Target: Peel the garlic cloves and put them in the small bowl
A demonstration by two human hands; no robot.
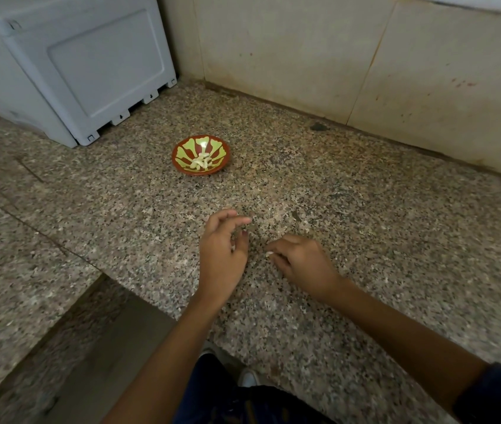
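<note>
Hands: left hand [223,252], fingers loosely curled, nothing visibly held. Right hand [299,261], fingertips pinching a small pale piece [269,254], clove or skin, too small to tell. Both low over the speckled granite table [365,209]. Small red-brown bowl with green petal pattern [201,155]: well apart, farther back, holding several peeled white garlic cloves [201,162]. Step, judged: peeling or gathering a late clove. Next move likely calls for carrying any peeled clove forward to the bowl.
</note>
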